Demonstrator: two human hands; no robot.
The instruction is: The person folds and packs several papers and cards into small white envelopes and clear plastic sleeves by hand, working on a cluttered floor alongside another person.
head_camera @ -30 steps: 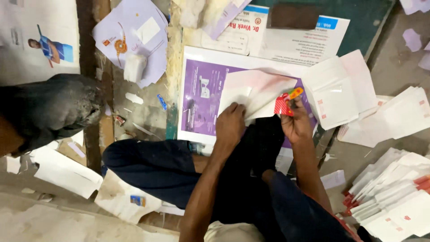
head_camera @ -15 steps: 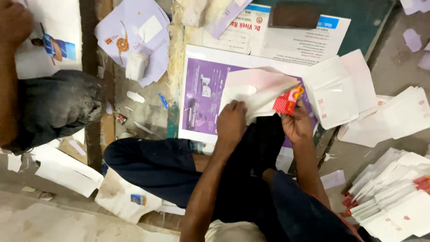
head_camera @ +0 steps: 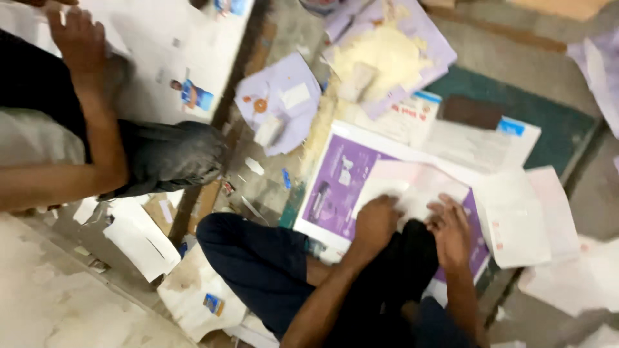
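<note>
On the floor [head_camera: 77, 309], seen from the head camera, a purple printed sheet [head_camera: 335, 187] is taken as the landmark. A pale pink paper packet [head_camera: 412, 183] lies on top of this sheet, near its middle. The left hand [head_camera: 375, 222] is pressed down on the packet's near-left part, fingers curled together against the paper. The right hand [head_camera: 451, 229] is laid flat on the packet's near-right edge, fingers spread and apart, with nothing clamped in it; blur hides the fingertips. Both forearms are raised over dark trousers [head_camera: 271, 270] just below the sheet.

Right of the sheet, white folded papers [head_camera: 522, 219] are spread, partly over its edge. Above it, a lilac sheet carrying yellowish powder [head_camera: 387, 55] is seen, and up-left of it a smaller lilac card [head_camera: 280, 103]. Well to the left of the sheet, another person's arm [head_camera: 97, 129] is stretched over a large white printed sheet [head_camera: 180, 58].

The step in hand is judged to be the flattening or creasing of the packet against the sheet. For the next move, steady downward pressure by one hand would be called for while the other is drawn along the fold.
</note>
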